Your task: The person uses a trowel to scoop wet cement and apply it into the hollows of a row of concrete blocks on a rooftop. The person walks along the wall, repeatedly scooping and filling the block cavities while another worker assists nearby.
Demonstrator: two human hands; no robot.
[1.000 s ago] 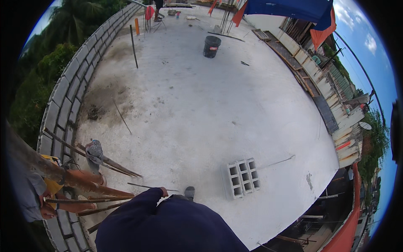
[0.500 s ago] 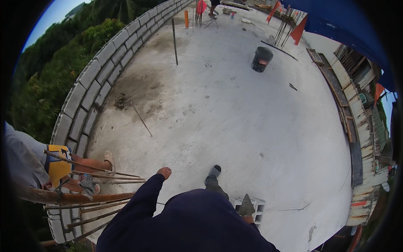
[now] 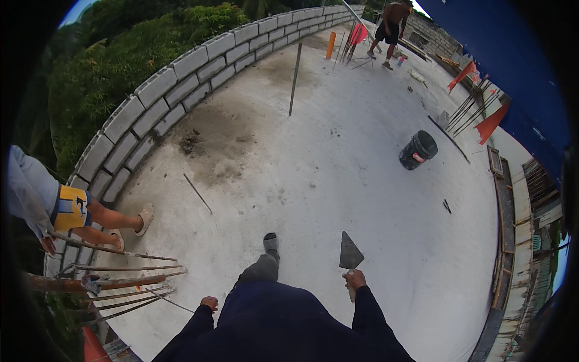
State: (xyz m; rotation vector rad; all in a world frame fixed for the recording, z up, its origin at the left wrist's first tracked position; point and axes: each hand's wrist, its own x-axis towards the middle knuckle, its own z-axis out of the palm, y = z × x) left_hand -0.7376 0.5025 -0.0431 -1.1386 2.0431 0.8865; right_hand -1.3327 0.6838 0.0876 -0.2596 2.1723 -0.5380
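My right hand is wrapped round the handle of a pointed masonry trowel. Its grey triangular blade points forward, above the concrete floor. At my left side hangs my left hand, fingers curled in with nothing visible in them. A thin metal rod on the floor ends close to that hand. Ahead of me, one foot in a grey slide sandal is planted on the slab.
Rusty rebar juts in at left, beside a person in yellow shorts. A grey block wall curves along the left. Farther off are a black bucket, an upright steel bar and another person.
I have stepped forward and my view has turned left. The trowel has swung out ahead of my body, and my left hand has dropped back. The hollow block is out of sight.
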